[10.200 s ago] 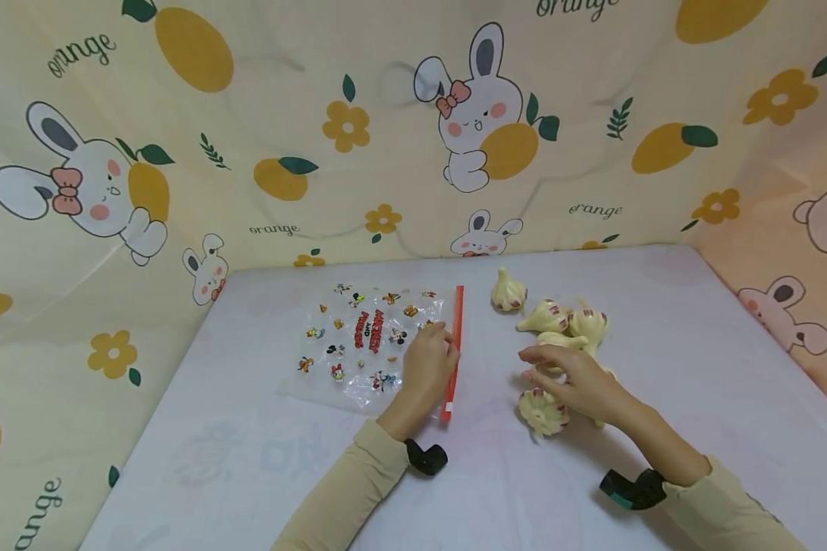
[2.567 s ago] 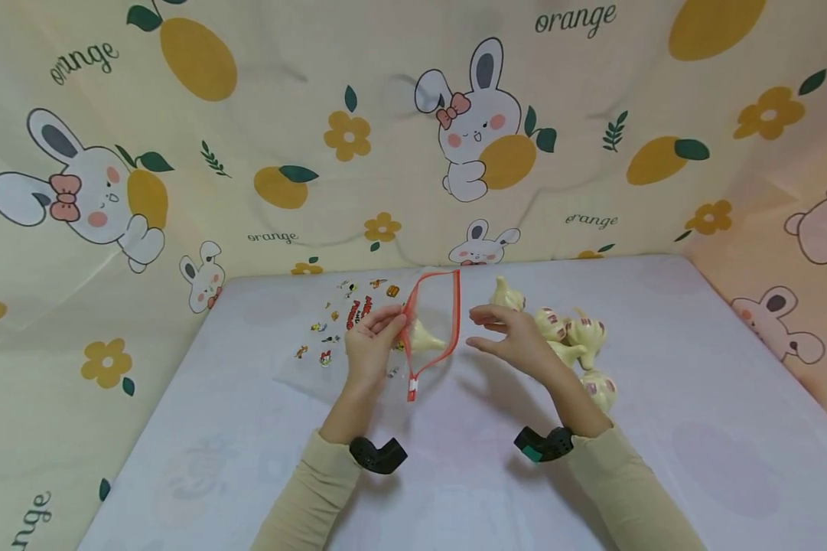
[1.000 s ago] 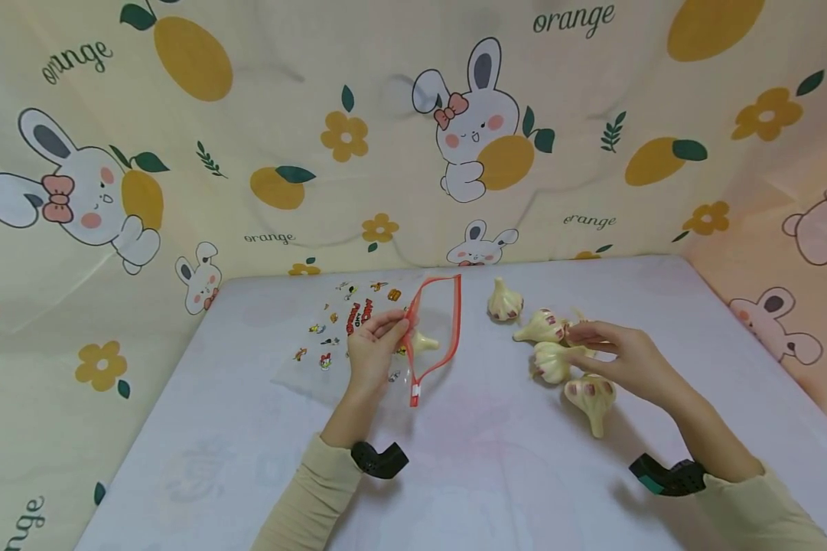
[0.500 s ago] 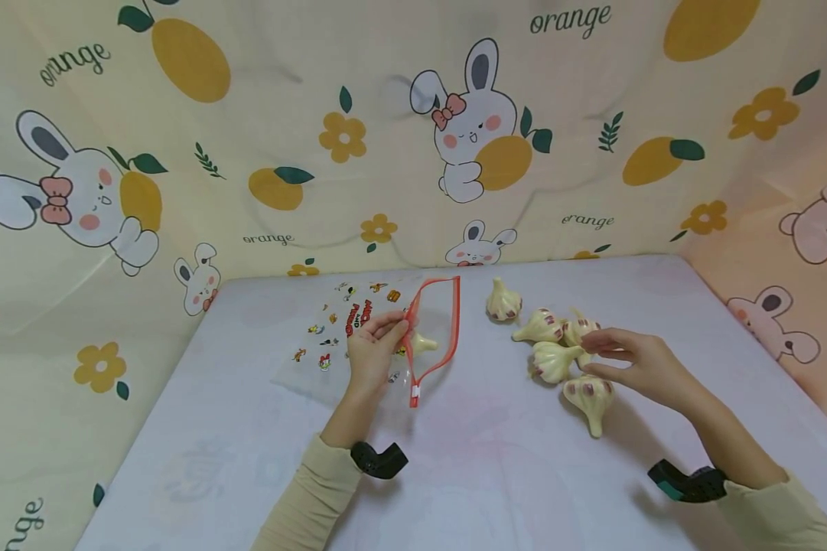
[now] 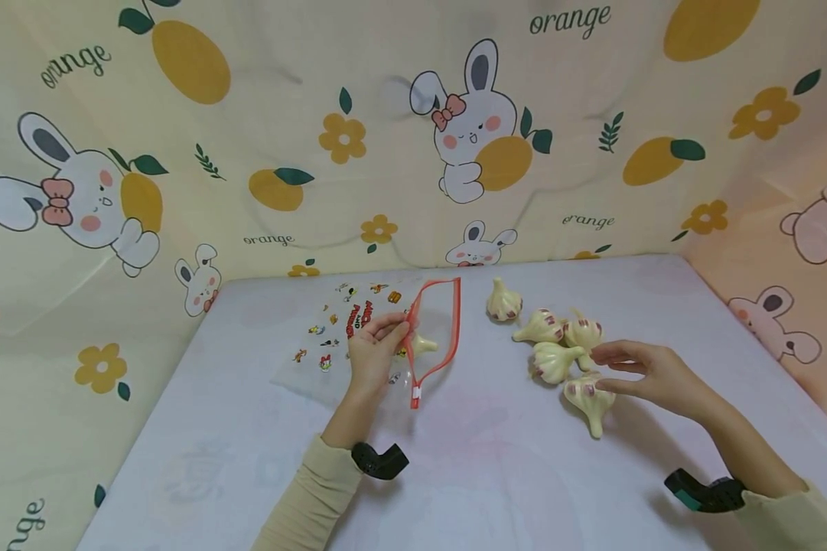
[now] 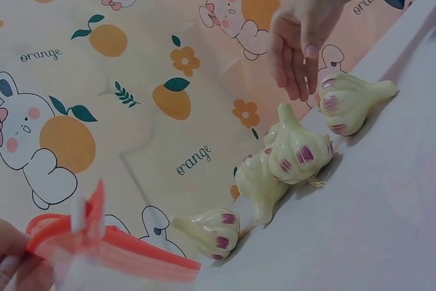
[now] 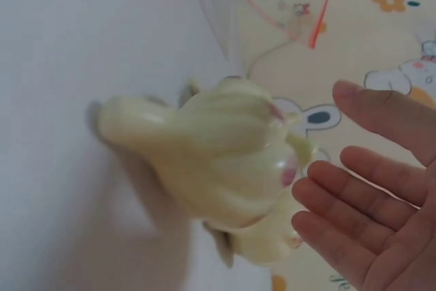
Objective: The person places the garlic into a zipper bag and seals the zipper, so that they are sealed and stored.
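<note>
Head view: pinching the red rim (image 5: 457, 314) of a clear, crinkled plastic bag (image 5: 330, 383) in the left hand (image 5: 374, 360), with a pale garlic bulb (image 5: 423, 344) inside the mouth. Poised beside five glossy cream bulbs (image 5: 552, 363) on the white tabletop (image 5: 496, 474) with the right hand (image 5: 661, 377), relaxed, gripping nothing. Left wrist view: showing bulbs ridged, rounded, purple-streaked, tapering at the neck. Right wrist view: showing the right hand unclenched near the smooth, bulging nearest bulb (image 7: 218, 155).
</note>
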### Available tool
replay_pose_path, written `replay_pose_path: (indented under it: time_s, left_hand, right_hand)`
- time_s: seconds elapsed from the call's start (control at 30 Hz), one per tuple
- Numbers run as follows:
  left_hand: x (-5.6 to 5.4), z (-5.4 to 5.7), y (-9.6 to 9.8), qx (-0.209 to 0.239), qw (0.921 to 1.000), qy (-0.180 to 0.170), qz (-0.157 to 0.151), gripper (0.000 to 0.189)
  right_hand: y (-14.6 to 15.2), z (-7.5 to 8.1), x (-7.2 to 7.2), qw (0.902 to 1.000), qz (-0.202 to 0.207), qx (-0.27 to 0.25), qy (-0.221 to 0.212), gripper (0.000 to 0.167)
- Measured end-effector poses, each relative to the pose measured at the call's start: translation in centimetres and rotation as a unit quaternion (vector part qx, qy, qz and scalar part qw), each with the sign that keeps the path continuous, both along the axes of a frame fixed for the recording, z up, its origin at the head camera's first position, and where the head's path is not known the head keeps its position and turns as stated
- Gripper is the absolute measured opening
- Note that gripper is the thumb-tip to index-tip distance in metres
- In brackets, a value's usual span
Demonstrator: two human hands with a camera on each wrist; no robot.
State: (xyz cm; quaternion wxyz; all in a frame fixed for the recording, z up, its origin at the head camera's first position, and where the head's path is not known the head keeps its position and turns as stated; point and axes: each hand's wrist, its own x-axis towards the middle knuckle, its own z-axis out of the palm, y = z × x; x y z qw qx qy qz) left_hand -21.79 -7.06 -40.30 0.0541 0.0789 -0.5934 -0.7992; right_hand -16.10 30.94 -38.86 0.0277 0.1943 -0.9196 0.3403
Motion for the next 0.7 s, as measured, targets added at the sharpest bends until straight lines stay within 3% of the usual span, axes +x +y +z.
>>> replay_pose_path:
  time_s: [0.2,0.4,0.7]
  left_hand:
    - [0.0,0.1,0.1,0.007,1.0,-0.004,0.002,0.021]
    - [0.1,0.1,0.1,0.005,1.0,-0.006,0.001,0.022]
    - [0.1,-0.1,0.1,0.01,0.9999,-0.002,-0.002,0.022]
  right_hand:
    - [0.8,-1.1,0.1,0.9997,0.01,-0.019,-0.011,0.041]
    - [1.3,-2.0,0.0,0.9973,0.044,-0.056,-0.017,0.043]
    - [1.9,-2.7,-0.1,0.9968,0.053,-0.047,-0.037,0.05]
